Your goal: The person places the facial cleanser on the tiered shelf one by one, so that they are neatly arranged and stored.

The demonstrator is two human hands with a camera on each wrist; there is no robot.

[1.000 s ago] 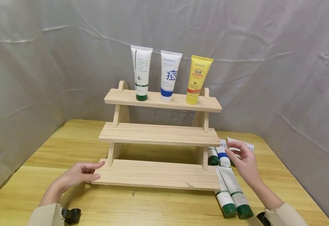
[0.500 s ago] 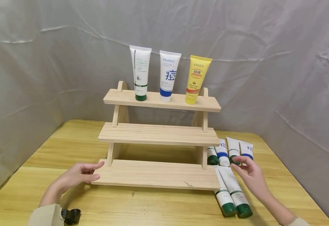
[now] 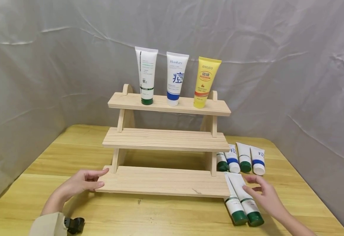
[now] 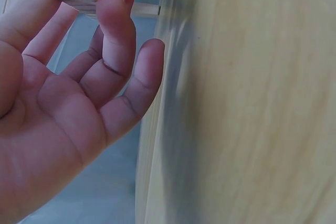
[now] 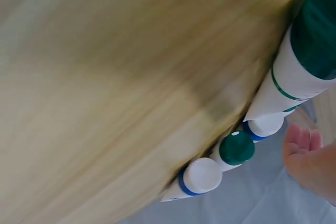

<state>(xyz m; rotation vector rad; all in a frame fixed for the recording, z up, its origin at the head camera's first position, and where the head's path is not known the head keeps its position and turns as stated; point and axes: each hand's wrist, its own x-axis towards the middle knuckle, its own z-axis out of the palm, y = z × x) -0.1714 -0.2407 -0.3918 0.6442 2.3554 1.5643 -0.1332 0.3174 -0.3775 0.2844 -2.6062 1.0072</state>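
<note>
**Right hand spreads beside a green-capped tube as left hand grips the rack**

The wooden rack (image 3: 163, 182), three straight pale boards with visible grain on slanted supports, stands on a yellowish wood-grain tabletop (image 3: 139, 219) before creased, faintly shiny grey fabric (image 3: 263, 36). The left hand (image 3: 77, 183) grips the left end of its lowest board between thumb and forefinger. The right hand (image 3: 264, 193), thumb and fingers apart, is at the right front tube (image 3: 245, 200), which lies flat by the rack's right end, smooth and white, with a round green cap; whether the thumb touches it, I cannot tell. Another green-capped tube (image 3: 234, 206) lies alongside. Three tapering tubes stand caps-down on the top board, the rightmost a yellow tube (image 3: 206, 82).

A second earlier the right hand was over the back tubes (image 3: 245, 159); now it is nearer the front, leaving them uncovered. The left hand keeps its place.
</note>
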